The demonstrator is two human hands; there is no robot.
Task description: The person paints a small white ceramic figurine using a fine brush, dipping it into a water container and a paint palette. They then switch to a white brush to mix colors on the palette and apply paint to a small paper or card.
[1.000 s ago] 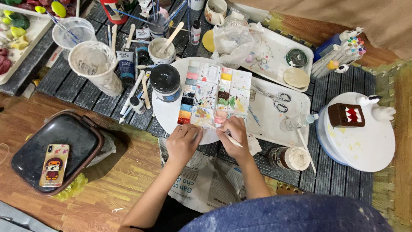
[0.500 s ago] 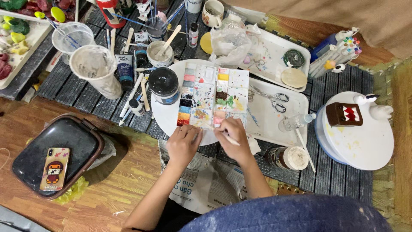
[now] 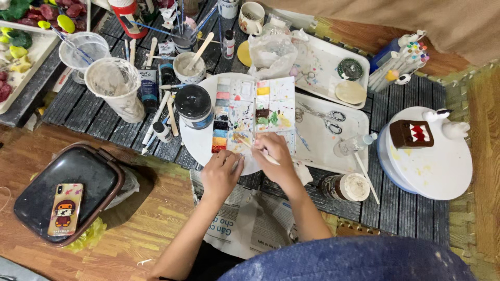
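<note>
**Brush tip meets palette, just ahead of both hands**

Dark slatted counter [image 3: 416, 218] crowded with paint pots carries a white folding plastic palette [image 3: 255, 114], opened flat on a round white tray [image 3: 200, 140], its long axis running away from the person. The right hand [image 3: 273, 153] is closed around a thin white-handled paintbrush [image 3: 259, 148], its tip slanting left onto the palette's near edge. The left hand [image 3: 221, 174], fingers curled and loose, rests touching the tray rim, just beside and slightly behind.
</note>
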